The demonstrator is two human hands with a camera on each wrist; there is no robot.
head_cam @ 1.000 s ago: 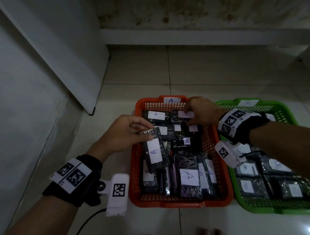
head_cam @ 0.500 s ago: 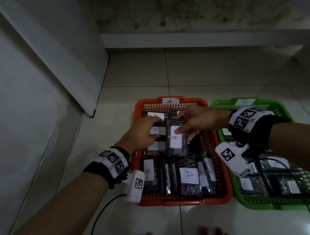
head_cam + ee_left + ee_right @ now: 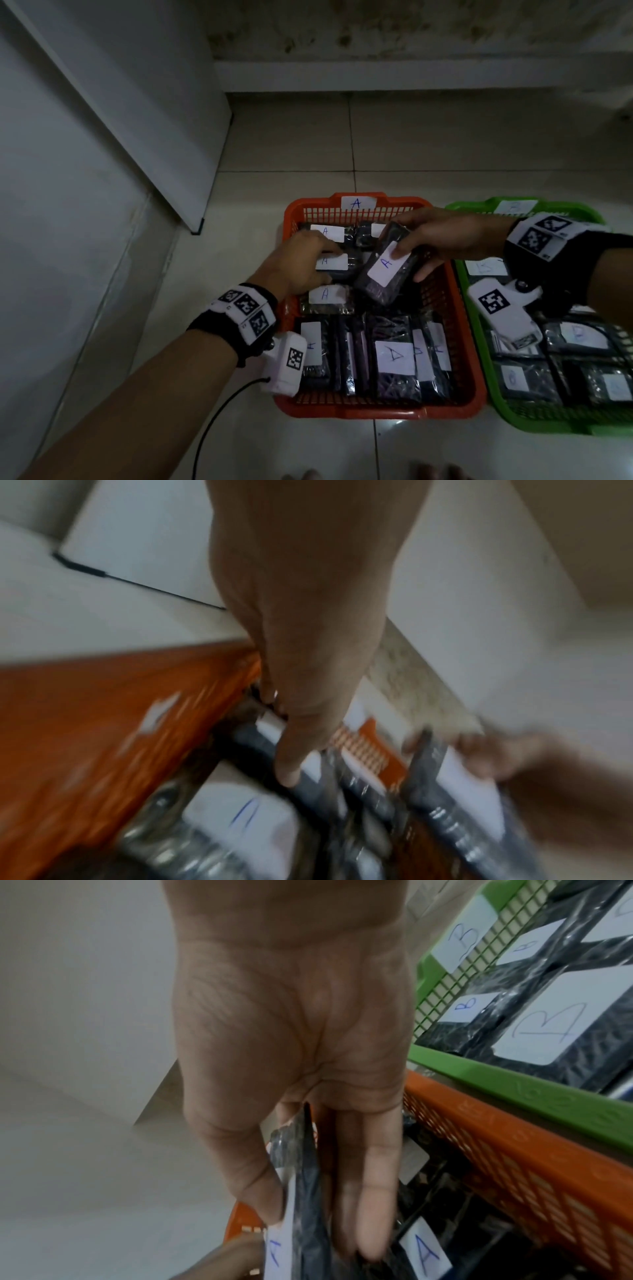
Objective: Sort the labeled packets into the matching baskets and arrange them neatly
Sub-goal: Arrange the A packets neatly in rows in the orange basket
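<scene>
The orange basket (image 3: 376, 409) tagged A holds several dark packets with white A labels. My right hand (image 3: 409, 263) grips one A packet (image 3: 385, 270), thumb on its label and fingers beneath, tilted above the basket's back half; the right wrist view shows this packet (image 3: 308, 1177) edge-on in the right hand (image 3: 308, 1218). My left hand (image 3: 327, 265) is at the back-left stack and pinches the left end of a lying A packet (image 3: 342, 270). The left wrist view is blurred, with the left hand (image 3: 284, 737) down on the packets. The green basket (image 3: 534, 419) tagged B stands to the right with B packets.
Both baskets sit side by side on a pale tiled floor. A white slanted panel (image 3: 137, 137) and wall close off the left, a low step (image 3: 411, 73) runs along the back. A black cable (image 3: 219, 411) trails from my left wrist.
The A packet passed from my left hand to my right, which now tilts it over the basket's back. My left hand moved forward onto the back-left packets.
</scene>
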